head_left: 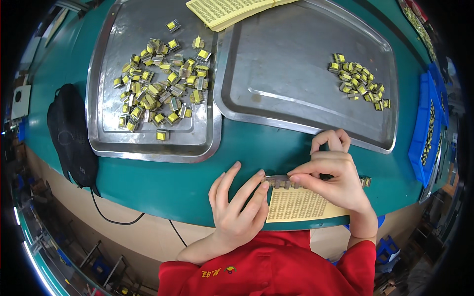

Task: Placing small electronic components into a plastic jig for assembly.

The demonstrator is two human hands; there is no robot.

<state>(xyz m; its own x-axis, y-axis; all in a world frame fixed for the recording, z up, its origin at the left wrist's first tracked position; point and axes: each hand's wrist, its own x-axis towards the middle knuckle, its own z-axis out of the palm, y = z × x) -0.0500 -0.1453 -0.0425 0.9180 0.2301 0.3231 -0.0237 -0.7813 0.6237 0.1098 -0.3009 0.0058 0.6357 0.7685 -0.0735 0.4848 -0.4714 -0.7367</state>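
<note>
Small transformers with yellow tape and grey metal cores stand in a row (281,181) along the far edge of a yellow label sheet (296,204), close to my body. My left hand (236,211) has its thumb and index fingertips around the row's left end, while its other fingers stretch out apart. Over the middle of the row, my right hand (333,172) pinches thumb and index finger together at a transformer. That hand hides part of the row, whose right end (365,181) shows beyond the wrist.
A metal tray (197,150) at the left holds a loose heap of transformers (158,89). Another tray (296,64) on the right holds a smaller heap (358,79). Label sheets (232,12) lie across the far rims. A black pouch (73,135) and a blue bin (419,140) flank the trays.
</note>
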